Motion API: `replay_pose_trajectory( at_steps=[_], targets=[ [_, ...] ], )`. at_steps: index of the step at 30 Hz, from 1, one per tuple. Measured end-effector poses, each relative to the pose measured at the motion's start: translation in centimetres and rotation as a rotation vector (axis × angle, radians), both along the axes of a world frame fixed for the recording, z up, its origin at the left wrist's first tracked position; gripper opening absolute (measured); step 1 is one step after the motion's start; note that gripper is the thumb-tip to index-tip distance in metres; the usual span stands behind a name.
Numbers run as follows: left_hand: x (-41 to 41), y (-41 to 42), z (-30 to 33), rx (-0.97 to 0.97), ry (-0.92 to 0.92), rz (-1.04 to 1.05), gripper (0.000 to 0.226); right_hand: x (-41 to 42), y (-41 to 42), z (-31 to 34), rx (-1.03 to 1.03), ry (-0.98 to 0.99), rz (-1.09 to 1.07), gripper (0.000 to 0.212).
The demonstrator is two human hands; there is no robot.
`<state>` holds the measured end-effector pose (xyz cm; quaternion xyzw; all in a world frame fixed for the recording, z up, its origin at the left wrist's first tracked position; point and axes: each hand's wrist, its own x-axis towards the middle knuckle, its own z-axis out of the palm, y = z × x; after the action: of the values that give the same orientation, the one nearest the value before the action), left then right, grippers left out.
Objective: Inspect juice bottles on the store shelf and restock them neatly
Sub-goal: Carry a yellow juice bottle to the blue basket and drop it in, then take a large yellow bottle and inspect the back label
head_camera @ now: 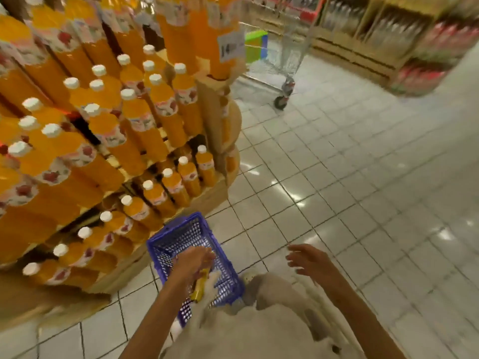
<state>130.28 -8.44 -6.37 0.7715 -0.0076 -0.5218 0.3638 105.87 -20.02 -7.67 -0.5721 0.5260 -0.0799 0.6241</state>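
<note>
While a person leans over a blue perforated plastic basket (181, 237) on the pale tiled floor (350, 177), the left hand (193, 260) reaches into it, curled over a blurred yellow item (201, 286); what exactly it grips cannot be told. At three o'clock of the basket, the right hand (308, 260) hovers with fingers spread, holding nothing. Orange juice bottles with white caps (134, 110) fill the tiered wooden shelf (210, 195) at ten o'clock. At one o'clock stands a wire shopping trolley (282, 60).
</note>
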Motion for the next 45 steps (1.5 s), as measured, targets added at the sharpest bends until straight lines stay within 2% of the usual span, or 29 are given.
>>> replay_pose_trajectory(
  at_steps=[4, 8, 13, 20, 22, 26, 32, 35, 37, 40, 45],
  targets=[
    [-4.5, 0.0, 0.1, -0.004, 0.059, -0.337, 0.024, -8.5, 10.1, -1.3, 0.081, 0.059, -0.461, 0.015],
    [-12.2, 0.1, 1.8, 0.067, 0.162, -0.742, 0.034, -15.6, 21.0, -1.4, 0.260, 0.064, -0.893, 0.014],
    [-25.1, 0.0, 3.6, 0.057, 0.161, -1.219, 0.021, -22.1, 31.9, -0.7, 0.311, 0.071, -1.295, 0.016],
    [-46.0, 3.3, 1.8, -0.007, 0.191, -1.663, 0.025, -31.7, 41.6, -0.3, 0.340, -0.035, -1.728, 0.012],
    [-51.6, 4.7, 1.3, -0.011, 0.213, -1.759, 0.025, -35.2, 43.1, -0.1, 0.314, -0.100, -1.813, 0.009],
    [-59.7, 5.4, 0.6, -0.034, 0.207, -1.856, 0.021, -42.4, 44.3, 0.6, 0.222, -0.070, -1.904, 0.012],
    [-69.1, 1.8, -0.8, 0.008, 0.124, -1.971, 0.025, -52.3, 42.1, 1.3, 0.138, -0.190, -2.107, 0.017],
    [-75.9, -0.2, -1.7, 0.032, 0.087, -2.047, 0.024, -55.6, 40.4, 0.4, 0.082, -0.130, -2.209, 0.020],
    [-80.9, -0.7, -1.8, 0.019, 0.075, -2.147, 0.025, -56.5, 39.5, 0.1, 0.059, -0.059, -2.279, 0.015],
    [-88.1, 0.3, -0.9, -0.040, 0.102, -2.344, 0.025, -56.7, 39.0, -0.1, 0.077, -0.083, -2.444, 0.012],
    [-97.3, 7.2, 0.7, -0.097, 0.184, -2.725, 0.029, -55.1, 40.4, 0.1, 0.177, -0.128, -2.731, 0.011]
  ],
)
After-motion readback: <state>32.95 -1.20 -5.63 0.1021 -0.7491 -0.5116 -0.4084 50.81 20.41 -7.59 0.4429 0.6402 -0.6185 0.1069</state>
